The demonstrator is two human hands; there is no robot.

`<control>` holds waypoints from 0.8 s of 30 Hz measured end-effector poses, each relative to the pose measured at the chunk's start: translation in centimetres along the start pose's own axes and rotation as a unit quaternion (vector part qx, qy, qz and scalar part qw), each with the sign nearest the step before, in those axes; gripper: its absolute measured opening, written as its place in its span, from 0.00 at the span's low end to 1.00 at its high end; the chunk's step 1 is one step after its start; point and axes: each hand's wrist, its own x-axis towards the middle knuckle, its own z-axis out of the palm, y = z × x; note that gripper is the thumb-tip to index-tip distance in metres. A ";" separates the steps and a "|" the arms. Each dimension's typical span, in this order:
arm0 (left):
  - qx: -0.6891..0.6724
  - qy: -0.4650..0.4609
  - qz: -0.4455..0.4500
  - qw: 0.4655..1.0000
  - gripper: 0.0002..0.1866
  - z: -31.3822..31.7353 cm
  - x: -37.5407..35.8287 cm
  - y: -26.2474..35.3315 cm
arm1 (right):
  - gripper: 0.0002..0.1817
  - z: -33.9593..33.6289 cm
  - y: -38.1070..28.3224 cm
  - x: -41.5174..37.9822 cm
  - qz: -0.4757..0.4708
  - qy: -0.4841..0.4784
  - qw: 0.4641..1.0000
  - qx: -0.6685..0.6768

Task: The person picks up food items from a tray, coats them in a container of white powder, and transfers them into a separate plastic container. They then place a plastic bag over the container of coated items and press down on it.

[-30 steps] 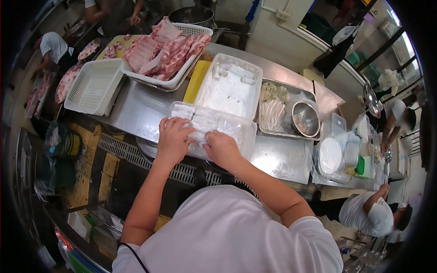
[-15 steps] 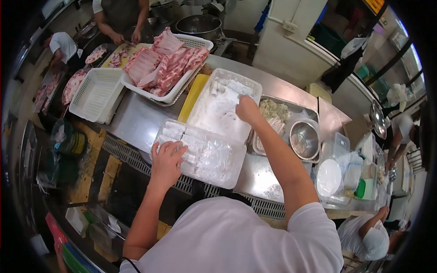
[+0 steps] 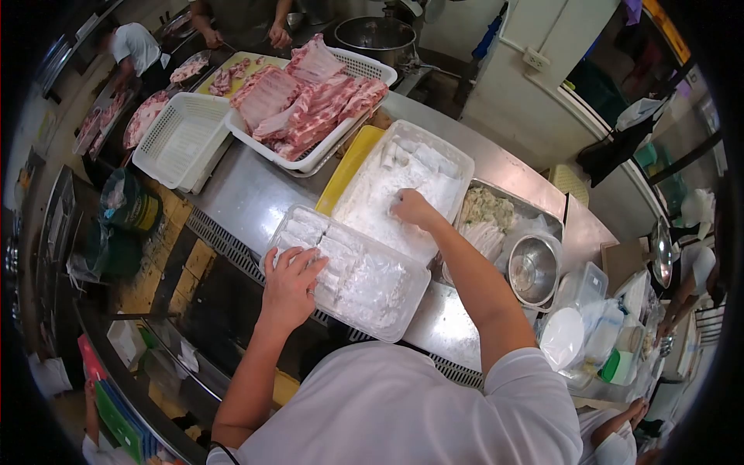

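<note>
My left hand (image 3: 291,285) lies with its fingers spread at the left end of the nearer clear plastic tub (image 3: 380,329). Beneath its fingertips are white powder-coated rolls (image 3: 333,260), lined up in rows, and what looks like clear plastic film covers the tub's right part. My right hand (image 3: 414,209) reaches down into the farther tub (image 3: 467,167), its fingers bunched together at the white powder (image 3: 372,205). Whatever those fingers hold, if anything, is hidden. Several coated rolls (image 3: 418,159) rest at that tub's far end.
A white basket (image 3: 380,68) of raw rib slabs (image 3: 310,101) stands at back left, beside an empty-looking white basket (image 3: 178,139). To the right are a metal tray of pale filling (image 3: 487,211) and a steel bowl (image 3: 533,270). A co-worker's hands (image 3: 280,35) are across the counter.
My right hand has moved nearer and leftward within the powder tub. My left hand stays on the nearer tub's rolls. The whole view has shifted, with the counter now further right.
</note>
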 end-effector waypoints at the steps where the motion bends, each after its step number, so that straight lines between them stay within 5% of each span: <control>1: 0.001 0.000 0.002 1.000 0.26 0.0 0.0 0.0 | 0.23 -0.5 0.3 -0.1 0.003 -0.003 0.998 0.056; 3: -0.009 0.004 0.002 1.000 0.26 0.0 0.0 -0.1 | 0.24 -1.8 0.4 -0.5 0.008 -0.007 0.986 0.166; 6: -0.018 0.012 0.004 1.000 0.25 0.1 -0.1 -0.2 | 0.26 -3.5 -0.1 -1.6 -0.021 -0.077 0.976 -0.201; 9: -0.024 0.026 0.009 0.999 0.25 0.3 -0.2 -0.5 | 0.23 -2.5 0.4 -2.8 -0.113 0.006 0.976 -0.188; 12: -0.037 0.033 0.013 0.999 0.25 0.5 -0.3 -0.6 | 0.22 0.0 -0.5 -2.8 -0.109 -0.018 0.964 -0.241; 15: -0.048 0.034 0.013 0.998 0.24 0.3 -0.3 -0.8 | 0.18 -0.1 -1.1 -2.3 -0.112 0.030 0.989 -0.094; 18: -0.058 0.042 0.009 0.997 0.23 0.4 -0.7 -1.1 | 0.18 -1.6 -2.4 -3.5 -0.064 -0.058 0.977 -0.195; 21: -0.063 0.046 0.010 0.997 0.23 0.4 -0.7 -1.5 | 0.18 -1.8 -0.7 -5.7 -0.112 -0.038 0.966 -0.229; 24: -0.073 0.052 0.006 0.996 0.23 0.2 -1.0 -1.8 | 0.20 -2.9 -2.8 -7.9 -0.076 0.083 0.989 -0.096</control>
